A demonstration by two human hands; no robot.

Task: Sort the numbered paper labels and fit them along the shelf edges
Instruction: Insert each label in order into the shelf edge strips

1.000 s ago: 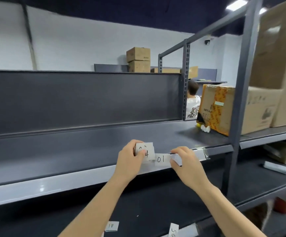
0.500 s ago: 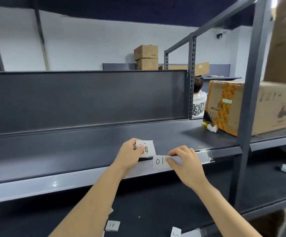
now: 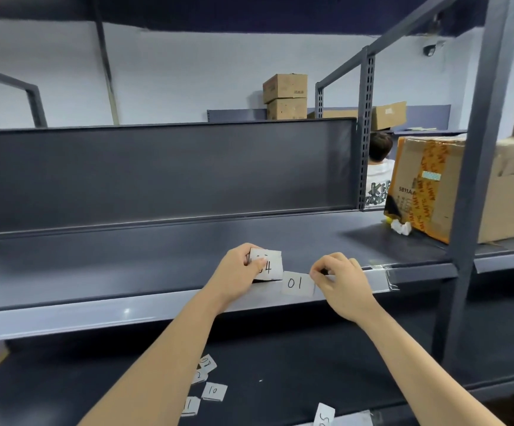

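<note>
My left hand [image 3: 238, 273] pinches a small stack of white paper labels [image 3: 268, 265], the top one reading 04, just above the shelf's front edge. A label marked 01 [image 3: 297, 283] sits in the clear label strip [image 3: 102, 318] along that edge. My right hand [image 3: 340, 284] has its fingers curled at the label's right end, pinching at the strip there. Several more numbered labels [image 3: 214, 392] lie loose on the lower shelf.
The dark grey shelf [image 3: 126, 259] runs left to right with a back panel behind it. A taped cardboard box [image 3: 427, 186] stands at the right past a metal upright [image 3: 474, 179]. A person sits beyond the rack. More boxes [image 3: 284, 96] stand at the back wall.
The view has tilted down and shifted, showing more loose labels on the lower shelf. Both hands stay at the shelf edge; the 01 label remains in the strip.
</note>
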